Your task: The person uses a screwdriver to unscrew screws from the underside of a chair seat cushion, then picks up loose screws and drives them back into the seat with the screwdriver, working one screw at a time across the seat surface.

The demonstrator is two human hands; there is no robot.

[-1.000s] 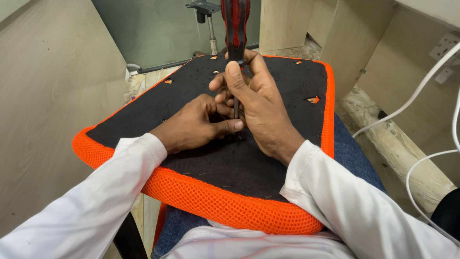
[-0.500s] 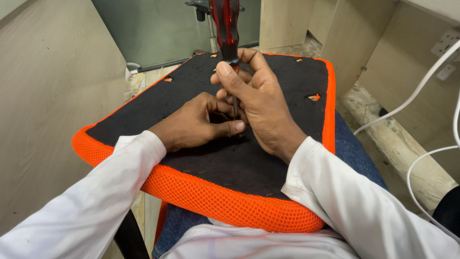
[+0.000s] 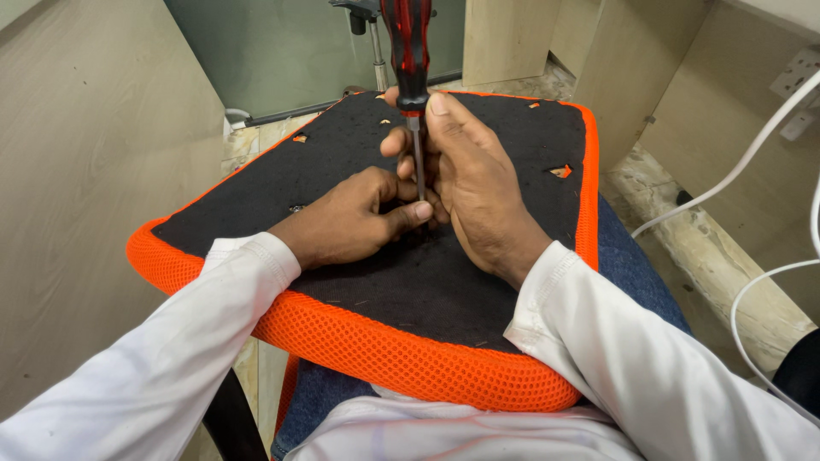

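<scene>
An upturned chair seat (image 3: 478,282), black underneath with an orange mesh edge (image 3: 376,346), lies across my lap. A red-and-black-handled screwdriver (image 3: 410,47) stands upright with its metal shaft pointing down at the middle of the black underside. My right hand (image 3: 478,183) wraps around the lower handle and shaft. Beside it, my left hand (image 3: 354,218) rests on the black surface, its thumb and fingers pinched at the screwdriver's tip. What sits under the tip is hidden by my fingers.
Beige panels stand at left (image 3: 77,171) and at right. White cables (image 3: 735,166) run along the right side. A wooden beam (image 3: 709,265) lies on the floor at right. A chair base post (image 3: 374,51) stands beyond the seat. Small orange-lined holes (image 3: 561,172) dot the underside.
The screwdriver has stayed upright at the same spot while my right hand's fingers shifted slightly on its shaft. My left hand has kept its pinch at the tip.
</scene>
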